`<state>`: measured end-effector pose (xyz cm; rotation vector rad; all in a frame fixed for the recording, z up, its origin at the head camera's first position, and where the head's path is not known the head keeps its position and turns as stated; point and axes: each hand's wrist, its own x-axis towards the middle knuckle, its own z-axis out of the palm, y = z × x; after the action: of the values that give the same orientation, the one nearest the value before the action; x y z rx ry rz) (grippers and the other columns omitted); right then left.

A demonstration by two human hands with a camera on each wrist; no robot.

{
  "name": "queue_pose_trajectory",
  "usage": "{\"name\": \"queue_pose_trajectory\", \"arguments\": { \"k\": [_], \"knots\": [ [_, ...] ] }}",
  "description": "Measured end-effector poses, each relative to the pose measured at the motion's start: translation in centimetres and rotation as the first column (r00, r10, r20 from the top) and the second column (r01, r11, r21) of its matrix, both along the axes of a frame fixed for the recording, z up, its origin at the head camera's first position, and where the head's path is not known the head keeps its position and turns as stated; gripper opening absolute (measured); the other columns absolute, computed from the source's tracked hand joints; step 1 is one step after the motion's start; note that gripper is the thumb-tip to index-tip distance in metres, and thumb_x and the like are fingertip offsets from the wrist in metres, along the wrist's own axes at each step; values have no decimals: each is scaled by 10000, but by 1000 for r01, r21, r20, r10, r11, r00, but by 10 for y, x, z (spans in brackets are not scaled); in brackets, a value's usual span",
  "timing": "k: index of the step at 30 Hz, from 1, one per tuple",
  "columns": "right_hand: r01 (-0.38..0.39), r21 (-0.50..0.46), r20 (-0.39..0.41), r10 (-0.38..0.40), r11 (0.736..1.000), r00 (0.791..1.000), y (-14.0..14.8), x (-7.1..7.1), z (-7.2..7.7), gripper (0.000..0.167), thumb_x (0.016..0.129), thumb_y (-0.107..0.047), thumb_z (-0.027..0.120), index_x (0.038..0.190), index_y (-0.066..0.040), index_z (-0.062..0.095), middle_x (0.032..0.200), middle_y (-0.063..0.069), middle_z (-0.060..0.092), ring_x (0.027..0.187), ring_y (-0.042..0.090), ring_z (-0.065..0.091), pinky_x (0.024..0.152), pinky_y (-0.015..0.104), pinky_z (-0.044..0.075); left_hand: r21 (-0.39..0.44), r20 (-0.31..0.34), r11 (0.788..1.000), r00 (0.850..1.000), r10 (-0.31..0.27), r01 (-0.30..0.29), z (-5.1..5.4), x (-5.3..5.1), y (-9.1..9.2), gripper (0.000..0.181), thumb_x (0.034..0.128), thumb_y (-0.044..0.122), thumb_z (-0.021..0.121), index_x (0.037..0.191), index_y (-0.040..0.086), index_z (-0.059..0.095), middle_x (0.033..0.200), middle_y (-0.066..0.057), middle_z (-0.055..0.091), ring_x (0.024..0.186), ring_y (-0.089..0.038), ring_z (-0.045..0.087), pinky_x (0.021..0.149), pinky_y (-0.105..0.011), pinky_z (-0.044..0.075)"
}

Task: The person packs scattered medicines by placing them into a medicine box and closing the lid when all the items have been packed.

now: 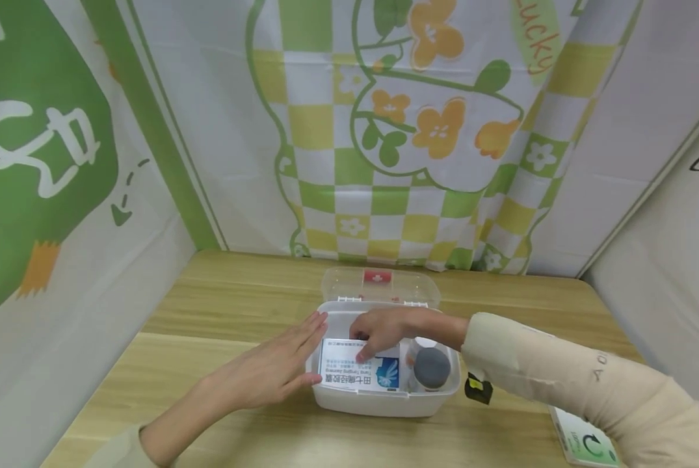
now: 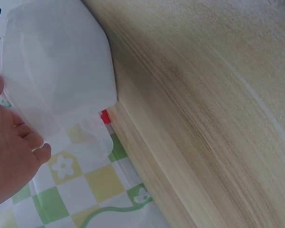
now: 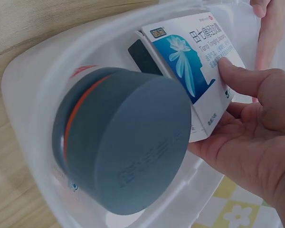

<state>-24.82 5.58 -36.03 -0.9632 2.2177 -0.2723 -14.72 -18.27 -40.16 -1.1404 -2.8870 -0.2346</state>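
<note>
Backdrop: 1 white cloth w/ green & yellow checks & orange flowers, behind 1 light wood-grain table. On it, 1 whitish translucent plastic box, its 1 clear plastic lid open at the far side on 2 white hinges, w/ 1 red cross label. Inside, L half: 1 white-and-blue cardboard carton, printed face up; can't tell if it touches the box floor. R half: 1 round dark-grey cap, w/ 1 round white top just behind, partly hidden by the wrist. R-wrist view adds 1 dark edge next to the carton, ID unclear. R hand pinches the carton, thumb on its face, other fingers behind, partly hidden. L hand: fingers extended, grasping nothing, resting against the box's L wall. Outside, R side: 1 small black-and-yellow item near the box, & 1 flat white-and-green pack farther off, partly under the R sleeve
</note>
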Motion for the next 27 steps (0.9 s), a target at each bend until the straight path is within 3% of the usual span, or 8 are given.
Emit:
{"name": "queue_pose_trajectory", "arguments": {
  "k": [13,22,27],
  "knots": [
    [26,73,62,-30,997,998,-8,-2,2,224,937,-242,683,1140,-155,644,999,-50,649,927,80,614,877,266,526,-19,25,1000,1000,3,-3,1,-1,1,763,1045,513,389,1567,-17,217,1671,-183,111,1552,-292,147,1231,-458,276],
    [18,151,12,-20,988,1000,-13,2,-14,260,920,-293,708,1144,-182,637,995,-73,617,911,82,583,826,275,533,-18,5,1000,1000,-14,14,2,-1,1,745,1052,481,398,1560,-36,226,1663,-202,134,1545,-324,170,1222,-477,294],
    [41,191,-30,-36,981,999,-16,9,-23,247,916,-233,715,1136,-150,638,966,-45,607,833,105,591,708,270,557,-16,8,1000,1000,-10,10,1,-2,2,742,1055,487,382,1563,-31,223,1666,-196,138,1546,-322,172,1227,-475,282]
  ]
}}
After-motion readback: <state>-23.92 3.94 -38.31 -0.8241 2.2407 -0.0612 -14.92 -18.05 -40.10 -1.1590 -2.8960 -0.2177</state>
